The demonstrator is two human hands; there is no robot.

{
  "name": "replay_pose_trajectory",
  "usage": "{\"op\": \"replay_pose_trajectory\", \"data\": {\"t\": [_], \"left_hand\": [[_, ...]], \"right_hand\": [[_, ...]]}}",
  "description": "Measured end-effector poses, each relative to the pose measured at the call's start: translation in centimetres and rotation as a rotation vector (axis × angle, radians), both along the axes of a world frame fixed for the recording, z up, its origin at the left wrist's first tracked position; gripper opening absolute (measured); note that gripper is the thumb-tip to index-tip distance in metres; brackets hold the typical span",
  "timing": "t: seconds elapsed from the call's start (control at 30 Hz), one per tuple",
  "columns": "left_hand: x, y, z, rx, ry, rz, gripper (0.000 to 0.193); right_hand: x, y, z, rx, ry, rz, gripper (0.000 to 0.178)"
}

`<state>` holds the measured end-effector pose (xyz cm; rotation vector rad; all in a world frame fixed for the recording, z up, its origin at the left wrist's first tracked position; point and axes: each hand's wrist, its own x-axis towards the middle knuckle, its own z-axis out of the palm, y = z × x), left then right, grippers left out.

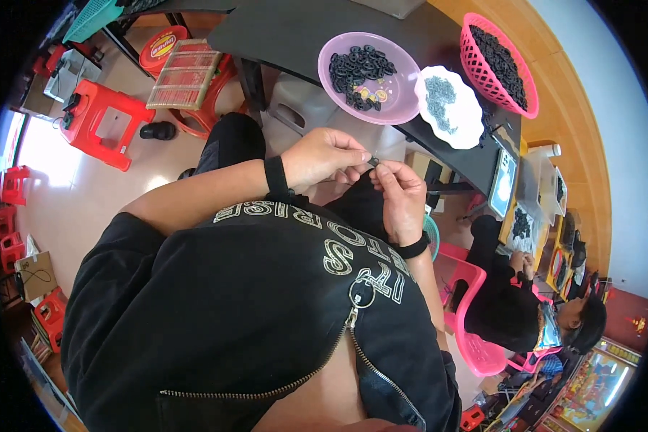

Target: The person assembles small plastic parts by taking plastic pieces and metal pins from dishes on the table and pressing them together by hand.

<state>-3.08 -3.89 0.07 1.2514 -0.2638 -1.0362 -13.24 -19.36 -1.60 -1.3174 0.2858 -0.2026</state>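
Just off the near edge of the worktop (281, 32), the left hand (322, 157) and right hand (402, 196) are meeting over one small black piece (374, 162). Left thumb and index are pinching it, fingers nearly together; right thumb and index are pinching from the other side, no clear gap showing. Fingertips are hiding its exact shape. My read: step in hand is working that piece between both hands; next move is probably calling for a steady two-sided pinch. On the worktop, the purple basin (406, 57) is holding black oval rings (360, 65); beside it the scalloped white plate (470, 115) is carrying small clear pieces (439, 97).
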Motion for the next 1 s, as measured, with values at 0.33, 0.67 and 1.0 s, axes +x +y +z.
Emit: {"op": "replay_pose_trajectory", "data": {"t": [0.33, 0.67, 1.0], "left_hand": [[-0.3, 0.3, -0.8, 0.016, -0.037, -0.083, 0.015], [0.0, 0.5, -1.8, 0.023, -0.025, -0.091, 0.017], [7.3, 1.9, 2.5, 0.058, -0.576, 0.194, 0.025]], "right_hand": [[0.1, 0.6, -0.1, -0.061, 0.025, -0.018, 0.009], [0.3, 0.4, -0.6, -0.019, 0.035, 0.004, 0.008], [0.0, -0.9, -1.0, 0.134, 0.046, -0.073, 0.009]]}}
